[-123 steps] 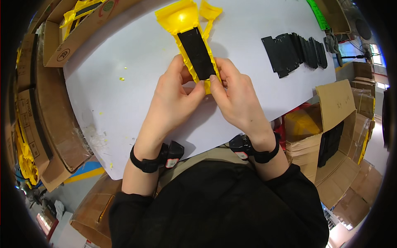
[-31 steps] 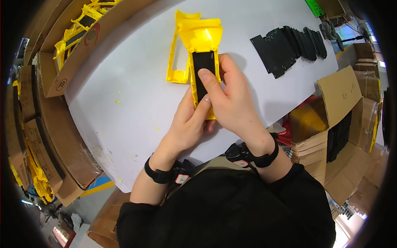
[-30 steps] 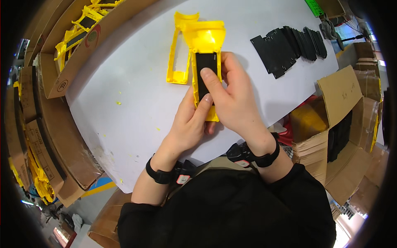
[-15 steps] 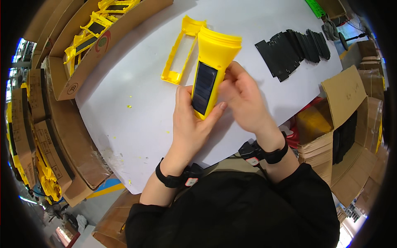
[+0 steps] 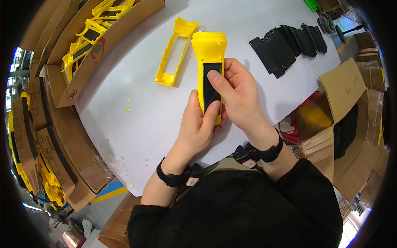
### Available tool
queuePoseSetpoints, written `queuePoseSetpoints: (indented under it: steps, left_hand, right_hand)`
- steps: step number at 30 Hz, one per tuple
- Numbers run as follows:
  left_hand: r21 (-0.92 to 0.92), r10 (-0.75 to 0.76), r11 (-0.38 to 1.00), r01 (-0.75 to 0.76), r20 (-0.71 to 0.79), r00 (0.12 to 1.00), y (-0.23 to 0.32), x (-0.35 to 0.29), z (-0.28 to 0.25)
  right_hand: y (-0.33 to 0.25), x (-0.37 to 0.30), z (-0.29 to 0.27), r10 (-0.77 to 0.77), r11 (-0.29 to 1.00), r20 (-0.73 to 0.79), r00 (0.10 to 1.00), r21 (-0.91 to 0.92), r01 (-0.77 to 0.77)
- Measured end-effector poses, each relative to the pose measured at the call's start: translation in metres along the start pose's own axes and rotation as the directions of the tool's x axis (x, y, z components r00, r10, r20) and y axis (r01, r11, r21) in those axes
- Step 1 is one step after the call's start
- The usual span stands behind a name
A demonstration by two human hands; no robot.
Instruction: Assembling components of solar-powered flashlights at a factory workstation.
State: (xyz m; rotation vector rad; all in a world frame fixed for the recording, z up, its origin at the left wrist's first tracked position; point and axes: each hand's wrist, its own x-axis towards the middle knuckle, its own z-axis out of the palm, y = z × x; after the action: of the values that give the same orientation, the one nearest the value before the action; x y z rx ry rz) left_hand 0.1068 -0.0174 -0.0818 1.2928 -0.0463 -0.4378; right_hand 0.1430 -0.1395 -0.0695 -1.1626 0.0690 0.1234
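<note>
Both hands hold a yellow flashlight housing (image 5: 209, 48) over the white table, its wide round end pointing away from me. A dark, glossy rectangular panel (image 5: 211, 84) is set in its handle. My left hand (image 5: 197, 124) wraps the narrow near end, with the thumb on the panel's lower part. My right hand (image 5: 242, 93) grips the right side, its thumb pressing flat on the panel's upper part; the other fingers go behind the housing and are partly hidden. Just left of the housing lies an open yellow frame-like shell half (image 5: 168, 62), touched by neither hand.
Overlapping black plastic plates (image 5: 275, 51) lie at the far right of the white table (image 5: 136, 144). A cardboard box (image 5: 78, 78) with yellow shells stands at the left. Another open carton (image 5: 343, 95) is on the right. Small yellow scraps (image 5: 127, 110) dot the tabletop.
My right hand, blurred and beside the housing before, has closed on it with the thumb on the panel. The housing has turned from a tilt to nearly straight.
</note>
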Motion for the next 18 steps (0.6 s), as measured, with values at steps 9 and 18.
queuePoseSetpoints:
  steps: [9,18]
  left_hand:
    - [-0.175,-0.018,0.984,0.036,0.104,0.994,-0.003,0.000,-0.001]
    - [-0.466,0.009,0.883,0.058,0.141,0.990,-0.008,0.005,-0.006]
  right_hand:
    - [0.002,0.003,-0.002,0.065,0.997,0.082,0.995,0.035,-0.068]
    - [0.007,0.004,-0.007,0.039,0.998,0.047,0.998,-0.051,-0.036]
